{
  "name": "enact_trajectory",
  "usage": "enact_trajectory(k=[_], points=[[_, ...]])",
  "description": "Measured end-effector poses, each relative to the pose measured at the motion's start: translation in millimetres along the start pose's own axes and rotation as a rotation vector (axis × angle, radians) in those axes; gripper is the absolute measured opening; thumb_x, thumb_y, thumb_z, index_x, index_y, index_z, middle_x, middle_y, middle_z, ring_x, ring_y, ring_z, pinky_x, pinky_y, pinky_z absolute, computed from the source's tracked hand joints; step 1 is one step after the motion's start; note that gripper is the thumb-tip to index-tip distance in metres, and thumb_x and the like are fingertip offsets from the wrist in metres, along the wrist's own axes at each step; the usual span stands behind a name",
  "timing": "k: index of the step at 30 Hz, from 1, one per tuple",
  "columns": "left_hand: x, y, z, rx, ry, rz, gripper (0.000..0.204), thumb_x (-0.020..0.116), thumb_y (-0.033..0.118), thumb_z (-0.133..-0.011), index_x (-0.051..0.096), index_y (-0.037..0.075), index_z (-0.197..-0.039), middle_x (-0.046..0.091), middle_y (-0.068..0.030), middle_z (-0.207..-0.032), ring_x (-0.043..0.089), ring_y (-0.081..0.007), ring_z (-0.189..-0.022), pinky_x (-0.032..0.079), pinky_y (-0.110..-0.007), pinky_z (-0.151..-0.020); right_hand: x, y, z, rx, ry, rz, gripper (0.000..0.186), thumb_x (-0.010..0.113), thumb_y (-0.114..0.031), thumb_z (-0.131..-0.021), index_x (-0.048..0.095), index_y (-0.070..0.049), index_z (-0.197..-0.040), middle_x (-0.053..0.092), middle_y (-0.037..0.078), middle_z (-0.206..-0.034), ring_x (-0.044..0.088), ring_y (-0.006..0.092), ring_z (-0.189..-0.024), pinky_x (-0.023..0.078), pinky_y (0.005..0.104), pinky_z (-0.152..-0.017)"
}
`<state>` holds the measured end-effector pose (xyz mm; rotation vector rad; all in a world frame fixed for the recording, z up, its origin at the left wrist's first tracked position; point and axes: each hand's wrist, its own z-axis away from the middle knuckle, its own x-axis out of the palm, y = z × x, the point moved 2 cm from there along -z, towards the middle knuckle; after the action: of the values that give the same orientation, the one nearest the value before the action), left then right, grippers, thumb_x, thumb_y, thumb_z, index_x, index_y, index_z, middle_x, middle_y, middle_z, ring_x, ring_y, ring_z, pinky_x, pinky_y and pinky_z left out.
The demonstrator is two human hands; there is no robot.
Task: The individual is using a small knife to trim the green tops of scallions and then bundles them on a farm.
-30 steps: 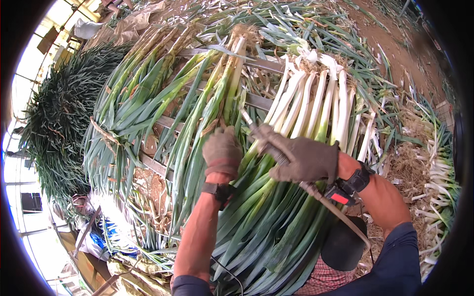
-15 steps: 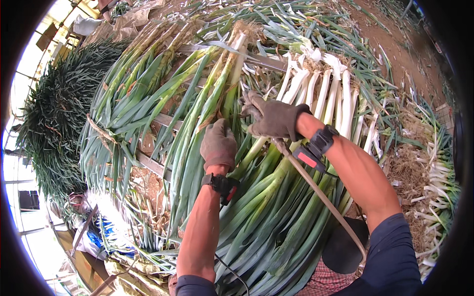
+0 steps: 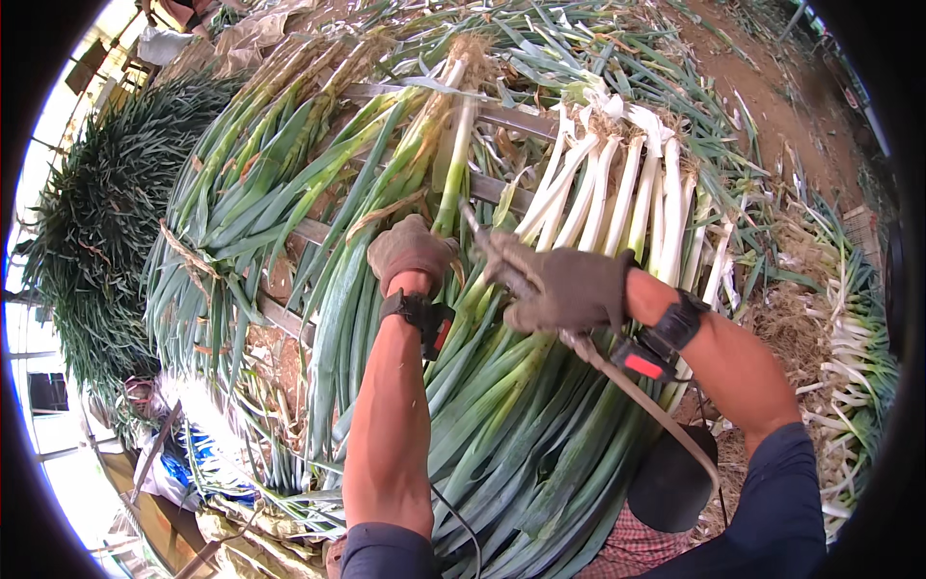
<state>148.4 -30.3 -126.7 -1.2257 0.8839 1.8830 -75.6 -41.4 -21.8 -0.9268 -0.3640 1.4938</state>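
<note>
My left hand (image 3: 413,253), in a brown work glove, is closed around a green onion (image 3: 451,183). Its roots point away from me and its long leaves hang down toward me. My gloved right hand (image 3: 569,285) grips a nozzle (image 3: 475,224) fed by a tan hose (image 3: 651,410). The nozzle's tip is close to the held onion's stalk, just past my left hand. Beneath and beyond my right hand lies a row of green onions with clean white stalks (image 3: 603,188); their green leaves (image 3: 540,425) spread toward my lap.
More green onions with browned outer leaves (image 3: 256,183) lie to the left across metal rails (image 3: 511,118). A big dark-green heap (image 3: 125,212) stands at far left. Loose leaves and stalks litter the far side. White-stalked onions (image 3: 849,367) line the right edge beside root scraps (image 3: 801,333).
My right hand has come nearer to me and slightly right with the nozzle, whose tip now shows clearly. My left hand has shifted a little left. The onion's white stalk is more exposed.
</note>
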Motion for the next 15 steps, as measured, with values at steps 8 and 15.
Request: enact_trajectory(k=[8,15], points=[[4.1,6.2,10.9,-0.02,0.0,0.118,0.044,0.078,0.046,-0.086,0.076,0.009,-0.109,0.079,-0.0189,-0.11,0.076,-0.038,-0.106,0.057,-0.049,-0.093,1.5,7.2,-13.2,0.002,0.131,0.078,0.108,0.071,-0.037,-0.091,0.009,0.002,-0.171,0.063,0.031,-0.142,0.074,0.035,-0.11,0.056,0.0407,-0.101],[16.0,-15.2,5.4,0.049,-0.12,0.46,0.047,0.085,0.036,-0.083,0.072,0.001,-0.112,0.078,-0.0205,-0.104,0.076,-0.0367,-0.097,0.058,-0.046,-0.089,-66.1,51.0,-98.0,0.059,0.376,0.321,0.106,0.075,-0.039,-0.088,0.02,0.007,-0.166,0.066,0.037,-0.133,0.068,0.0463,-0.123,0.053,0.0449,-0.108]])
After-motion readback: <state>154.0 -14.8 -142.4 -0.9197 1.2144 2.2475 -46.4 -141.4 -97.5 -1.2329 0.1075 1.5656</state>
